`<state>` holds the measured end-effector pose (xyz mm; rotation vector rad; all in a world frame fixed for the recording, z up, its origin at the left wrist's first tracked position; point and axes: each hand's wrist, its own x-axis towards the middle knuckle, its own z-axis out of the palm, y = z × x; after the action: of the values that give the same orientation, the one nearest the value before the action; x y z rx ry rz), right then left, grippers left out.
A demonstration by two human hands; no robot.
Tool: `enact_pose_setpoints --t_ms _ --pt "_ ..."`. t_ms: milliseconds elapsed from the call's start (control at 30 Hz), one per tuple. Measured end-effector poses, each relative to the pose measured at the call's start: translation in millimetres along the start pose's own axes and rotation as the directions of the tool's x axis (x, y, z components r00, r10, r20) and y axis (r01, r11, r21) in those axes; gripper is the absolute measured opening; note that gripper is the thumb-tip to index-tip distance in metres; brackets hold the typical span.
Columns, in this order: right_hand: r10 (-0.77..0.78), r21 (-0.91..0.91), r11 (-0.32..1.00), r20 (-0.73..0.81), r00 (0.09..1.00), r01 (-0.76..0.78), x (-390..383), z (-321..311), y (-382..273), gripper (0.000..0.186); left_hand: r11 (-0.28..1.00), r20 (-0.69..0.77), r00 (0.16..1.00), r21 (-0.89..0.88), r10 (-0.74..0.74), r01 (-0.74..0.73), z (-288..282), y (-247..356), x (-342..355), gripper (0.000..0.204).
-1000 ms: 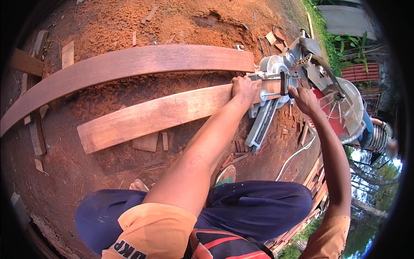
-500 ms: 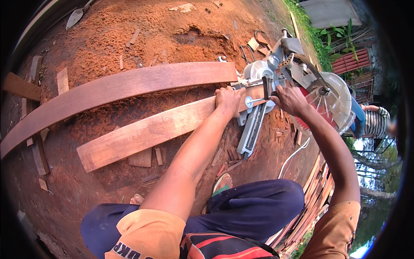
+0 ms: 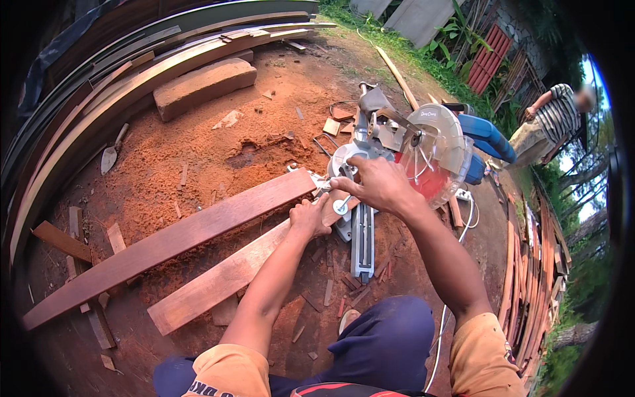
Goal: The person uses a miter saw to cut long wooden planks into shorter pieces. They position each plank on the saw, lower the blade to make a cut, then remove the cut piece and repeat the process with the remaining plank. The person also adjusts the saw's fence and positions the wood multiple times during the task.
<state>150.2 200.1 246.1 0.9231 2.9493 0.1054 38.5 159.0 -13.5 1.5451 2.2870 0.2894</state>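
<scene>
A short reddish-brown board (image 3: 221,281) slants up to the grey bed of a miter saw (image 3: 430,149). My left hand (image 3: 309,217) grips this board near its saw end, fingers over the far edge. My right hand (image 3: 380,182) is on the saw's hold-down clamp (image 3: 340,206), thumb stretched to the left and fingers bent around its upper part, which they partly hide. The clamp's round pad is over the board's end. Behind the board, a longer, darker plank (image 3: 178,245) runs alongside, its right end close to the saw.
Wood blocks (image 3: 76,248) support the long plank at left. A trowel (image 3: 112,152) lies on sawdust-covered soil, with long timbers (image 3: 165,63) behind it. Offcuts surround the saw. A white cord (image 3: 456,278) runs at right beside stacked strips (image 3: 529,284). Another person (image 3: 552,122) stands beyond the saw.
The view has swung, showing more ground at the far left and the person beyond the saw. My right hand has shifted over the clamp, its thumb now pointing left. My left hand still grips the board.
</scene>
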Motion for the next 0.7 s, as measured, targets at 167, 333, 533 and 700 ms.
enact_pose_setpoints --t_ms 167,333,533,700 --pt "0.034 0.235 0.938 -0.793 0.609 0.253 -74.5 -129.9 98.5 0.065 0.998 0.035 0.999 0.061 -0.027 0.025 -1.6 -11.2 -8.8 0.122" --pt "-0.036 0.130 0.982 -0.582 0.812 0.137 -57.0 -119.2 247.8 0.082 0.998 0.055 0.998 0.062 -0.001 -0.002 -6.5 -0.1 -9.4 0.124" --pt "-0.050 0.119 0.984 -0.528 0.848 0.131 -57.8 -109.9 260.3 0.098 0.999 0.012 1.000 0.045 0.013 -0.014 -5.8 -6.1 -9.3 0.127" --pt "-0.185 -0.161 0.983 -0.787 0.589 0.093 -96.7 -97.4 224.0 0.099 0.998 0.014 1.000 0.065 0.003 -0.004 -6.2 -7.0 -9.9 0.125"
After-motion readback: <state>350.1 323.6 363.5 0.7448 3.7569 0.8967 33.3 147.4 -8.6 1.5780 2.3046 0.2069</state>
